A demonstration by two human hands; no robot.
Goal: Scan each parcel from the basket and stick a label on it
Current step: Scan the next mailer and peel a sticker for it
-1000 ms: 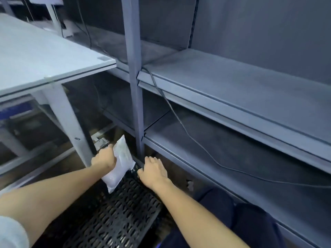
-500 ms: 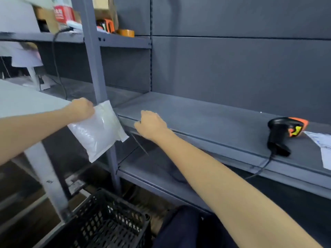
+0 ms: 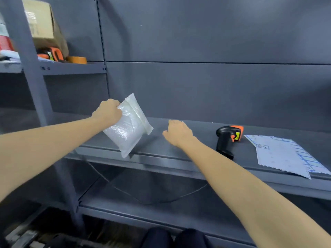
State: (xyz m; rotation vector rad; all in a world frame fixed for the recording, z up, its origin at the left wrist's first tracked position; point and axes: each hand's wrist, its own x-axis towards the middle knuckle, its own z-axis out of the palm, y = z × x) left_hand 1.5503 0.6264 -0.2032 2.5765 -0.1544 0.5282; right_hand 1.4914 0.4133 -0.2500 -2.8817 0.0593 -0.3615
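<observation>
Fig.: L hand (image 3: 109,111) pinching upper corner of white bubble mailer (image 3: 129,127), parcel hanging tilted, lower corner at front edge of grey metal shelf (image 3: 179,151). R hand (image 3: 177,133) hovering empty over shelf, fingers loosely curled, near barcode scanner (image 3: 228,138); label sheets (image 3: 283,154) lying beyond. Mailer prob. light, soft, padded, film slick; corner grip is letting it swing, so supporting flat underside is looking safer.

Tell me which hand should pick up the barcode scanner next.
Right. The right hand is empty and nearest the barcode scanner on the shelf; the left hand already grips the white parcel.
</observation>
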